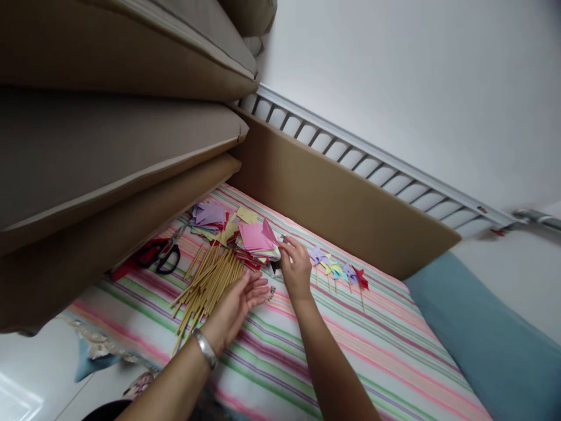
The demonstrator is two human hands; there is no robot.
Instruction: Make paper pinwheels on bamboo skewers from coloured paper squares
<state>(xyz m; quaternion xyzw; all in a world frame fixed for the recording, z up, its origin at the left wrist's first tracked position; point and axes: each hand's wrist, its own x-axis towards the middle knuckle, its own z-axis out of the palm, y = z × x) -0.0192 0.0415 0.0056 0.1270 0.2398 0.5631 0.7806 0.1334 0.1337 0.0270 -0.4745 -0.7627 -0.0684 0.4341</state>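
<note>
My right hand [296, 268] pinches the near corner of a pink paper piece [255, 236], whose right side stands up from a stack of coloured paper [256, 255]. Palm up, with fingers stretched and nothing in them, my left hand [245, 297] is just below the stack. Beside it lies a loose bundle of thin wooden sticks [209, 280]. A few small metallic bits [272, 292], too small to name surely, rest between the hands. To the right, several finished paper pinwheels [337, 270] on sticks lie in a row.
Scissors with black handles [164, 255] lie at the left, near more cut paper [209, 215]. Everything rests on a striped cloth [350, 351]. Large brown cushions [114, 146] overhang the left side. A brown board [333, 190] stands at the back before a white radiator [368, 164].
</note>
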